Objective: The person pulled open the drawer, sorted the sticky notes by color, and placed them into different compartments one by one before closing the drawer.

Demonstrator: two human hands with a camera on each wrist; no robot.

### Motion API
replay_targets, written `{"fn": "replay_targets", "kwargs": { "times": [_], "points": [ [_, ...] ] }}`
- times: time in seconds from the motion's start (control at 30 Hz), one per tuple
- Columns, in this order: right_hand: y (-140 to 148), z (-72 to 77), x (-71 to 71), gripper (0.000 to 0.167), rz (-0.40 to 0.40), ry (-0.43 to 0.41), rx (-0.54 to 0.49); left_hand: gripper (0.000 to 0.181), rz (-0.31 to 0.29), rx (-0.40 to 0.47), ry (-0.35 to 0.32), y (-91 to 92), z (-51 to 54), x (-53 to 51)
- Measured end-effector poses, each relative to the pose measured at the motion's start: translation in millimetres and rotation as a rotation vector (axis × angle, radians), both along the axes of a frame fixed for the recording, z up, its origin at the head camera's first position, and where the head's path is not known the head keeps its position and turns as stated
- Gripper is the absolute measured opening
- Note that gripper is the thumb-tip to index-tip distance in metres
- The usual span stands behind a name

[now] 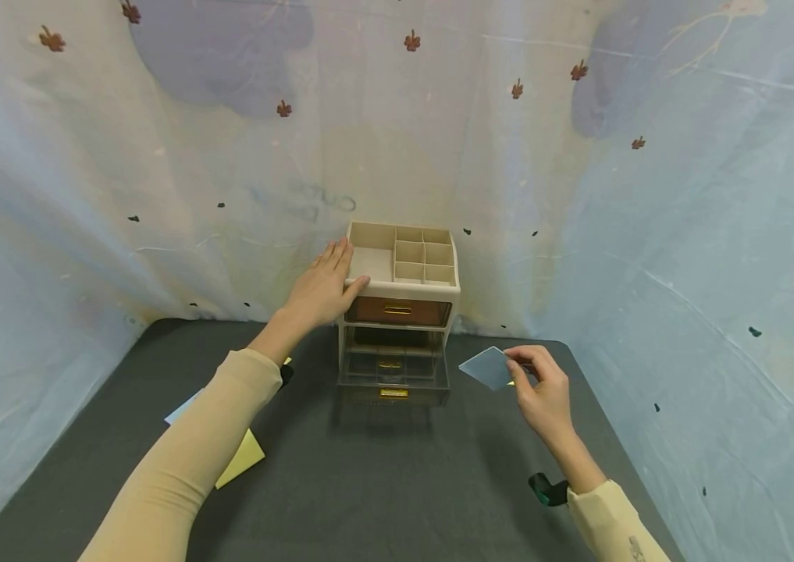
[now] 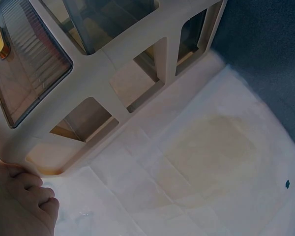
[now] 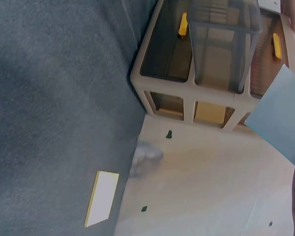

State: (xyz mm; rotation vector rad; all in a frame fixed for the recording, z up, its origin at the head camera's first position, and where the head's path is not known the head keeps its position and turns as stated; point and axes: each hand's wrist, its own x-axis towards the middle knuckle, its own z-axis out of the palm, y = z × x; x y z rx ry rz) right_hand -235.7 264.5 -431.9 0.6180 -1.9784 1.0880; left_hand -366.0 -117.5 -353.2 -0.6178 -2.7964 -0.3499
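Observation:
A cream desktop organizer (image 1: pixel 404 289) with drawers stands at the back of the dark table. My left hand (image 1: pixel 322 285) rests on its upper left rim, fingers extended along the side and thumb over the front edge. The clear middle drawer (image 3: pixel 223 49) is pulled out, while the brown-tinted top drawer (image 1: pixel 397 311) is closed. To the right of the organizer, my right hand (image 1: pixel 544 390) pinches a light blue sticky note pad (image 1: pixel 486 368) between thumb and fingers, raised over the table. In the right wrist view, that blue pad (image 3: pixel 282 118) partly covers the organizer's side.
A yellow pad (image 1: pixel 242 459) and a blue piece (image 1: pixel 182 407) lie partly under my left forearm. Another pale pad with yellow edges (image 3: pixel 102 199) lies to the organizer's right. Divided compartments (image 1: pixel 425 254) top the organizer. A patterned curtain (image 1: pixel 382 156) hangs behind the table.

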Motion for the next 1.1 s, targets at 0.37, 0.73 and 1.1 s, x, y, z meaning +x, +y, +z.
{"fn": "replay_targets", "kwargs": {
  "times": [0.37, 0.73, 1.1],
  "points": [
    [-26, 8.1, -7.7, 0.026, 0.049, 0.033, 0.011, 0.085, -0.005, -0.013, 0.013, -0.5, -0.5, -3.0],
    [-54, 15.8, -12.3, 0.022, 0.106, 0.053, 0.030, 0.086, -0.013, -0.003, 0.008, -0.5, -0.7, -1.2],
    [-76, 10.4, -20.2, 0.025, 0.183, 0.047, 0.049, 0.085, -0.001, -0.005, 0.011, 0.8, 0.0, -0.3]
  ]
}}
